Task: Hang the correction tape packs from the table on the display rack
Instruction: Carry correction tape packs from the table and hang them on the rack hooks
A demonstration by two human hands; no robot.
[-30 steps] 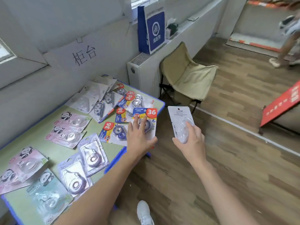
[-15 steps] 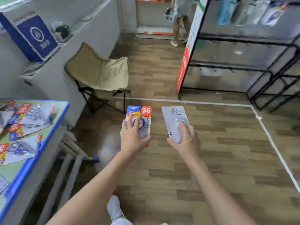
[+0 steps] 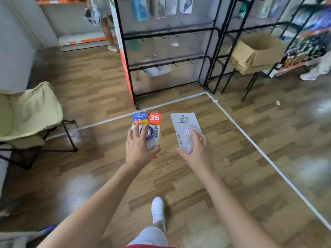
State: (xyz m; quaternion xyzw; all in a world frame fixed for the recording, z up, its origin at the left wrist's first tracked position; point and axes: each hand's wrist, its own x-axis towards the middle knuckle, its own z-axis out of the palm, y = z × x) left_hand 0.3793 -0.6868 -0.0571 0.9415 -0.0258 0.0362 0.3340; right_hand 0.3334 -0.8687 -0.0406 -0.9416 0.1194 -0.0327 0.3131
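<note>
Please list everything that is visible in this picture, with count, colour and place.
blister correction tape pack with red 36 badge: one, blue and yellow, held at centre left
plain blister correction tape pack: one, pale grey, held at centre right
metal display rack: one, black, ahead
hanging packs: several, blue and pale, rack's top rail
cardboard box: one, brown, right of rack
fabric folding chair: one, beige, left
left hand: one, holding the 36 pack
right hand: one, holding the grey pack

The colourful pack [image 3: 154, 120] and white pack [image 3: 181, 121] are upright, side by side.
</note>
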